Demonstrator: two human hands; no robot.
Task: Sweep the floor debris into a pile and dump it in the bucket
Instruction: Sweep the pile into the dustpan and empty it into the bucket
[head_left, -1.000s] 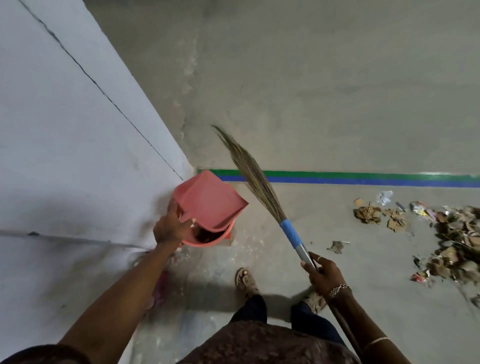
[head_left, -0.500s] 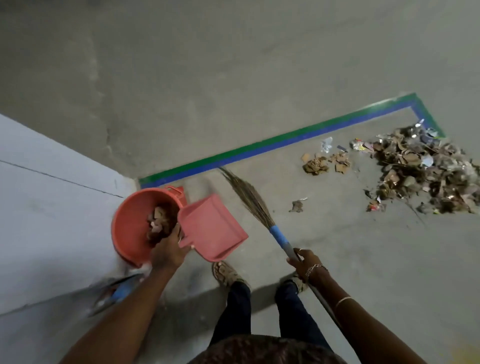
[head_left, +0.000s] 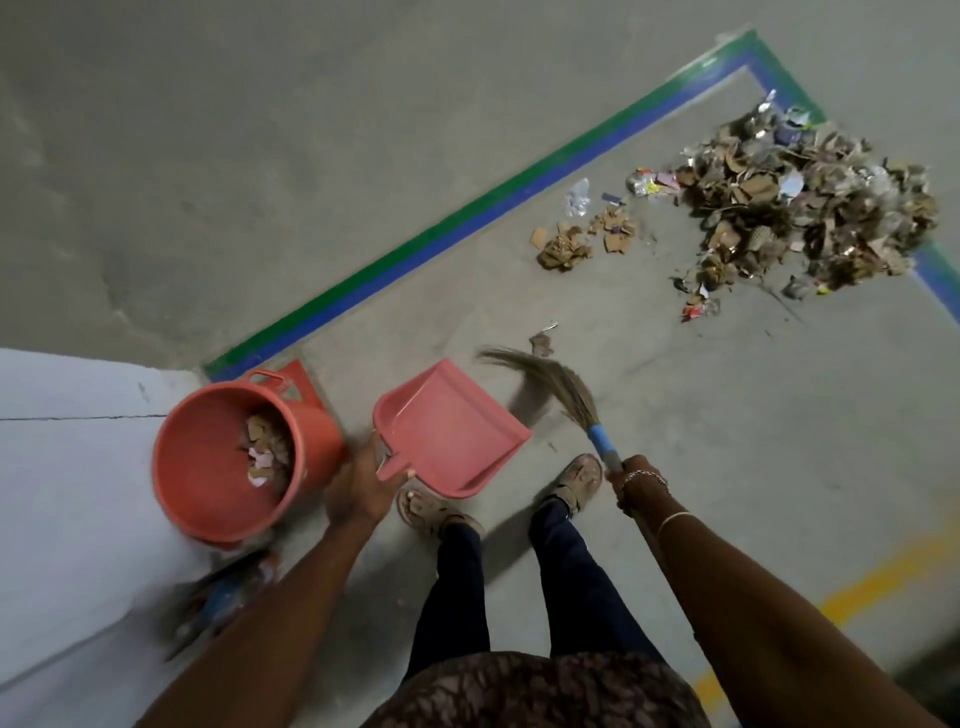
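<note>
So yeah, the pink dustpan (head_left: 452, 426) is gripped by its handle in the left hand (head_left: 363, 488), with the fingers curled round the handle. It's held just right of the orange bucket (head_left: 208, 478), right in front of the left sandal (head_left: 431, 512).

The bucket is parked on the concrete floor (head_left: 363, 156) at the near left, against the white wall (head_left: 78, 467), where the green-and-blue tape line (head_left: 467, 218) ends. Cardboard scraps (head_left: 265, 449) and a few pale bits can be seen lying inside it. Something blurry (head_left: 223, 597) is lying just near of the bucket, and what it is can't be told.

The broom (head_left: 563, 387) is held in the right hand (head_left: 636, 480), fingers clamped on the handle just near of its blue wrap. The bristles are swept over to the left, and their tips are pointed at a small scrap (head_left: 540, 344) on the floor.

The big debris pile (head_left: 810, 208) is found at the far right, tucked into the corner of the taped area. A smaller cluster of cardboard bits (head_left: 582, 239) is left of it, near the tape. A yellow floor mark (head_left: 872, 587) is visible at the near right.
</note>
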